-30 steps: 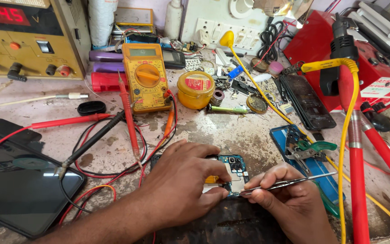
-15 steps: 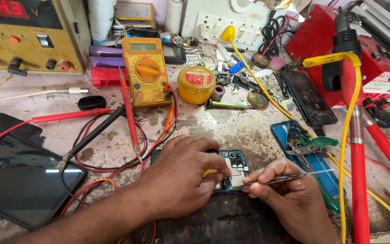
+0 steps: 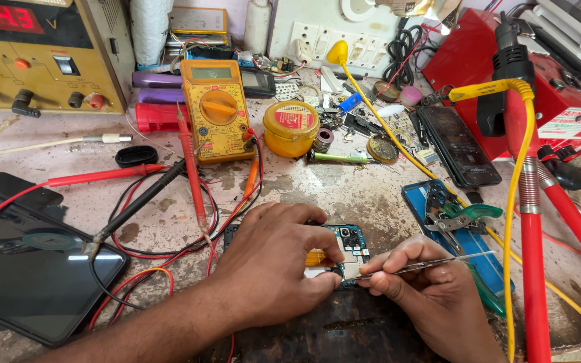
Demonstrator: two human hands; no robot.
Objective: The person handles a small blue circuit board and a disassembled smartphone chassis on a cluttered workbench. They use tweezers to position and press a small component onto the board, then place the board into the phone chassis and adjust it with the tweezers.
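The small blue-green phone circuit board [image 3: 348, 247] is lying on the stained tabletop [image 3: 344, 191] just below the yellow digital multimeter [image 3: 218, 111], and the main risk is sitting right at its edge — the thin metal tweezers [image 3: 425, 265] are pointing their tips at the board's lower corner, so a slip sideways would likely be scratching a trace or knocking off one of the tiny parts. The cause would probably be the board shifting, since only fingertip pressure seems to be keeping it down. A second hazard is the clutter: the red and black probe leads [image 3: 189, 175] are trailing from the multimeter to just left of the board, and a nudged wrist could be dragging them across the work. The left hand [image 3: 274, 265] is arching palm-down over the board's left half, hiding much of it, with its fingers [image 3: 317, 250] curled close and pressing the board and a small yellow-orange strip [image 3: 315, 257] — a ribbon or tape, too covered to tell. The right hand [image 3: 432, 302] is coming in from the lower right of the board, wrist low near the dark mat [image 3: 331, 333], its fingers pinched tight around the tweezers like a pen. Whether the tweezer tips are gripping anything is too small to tell.
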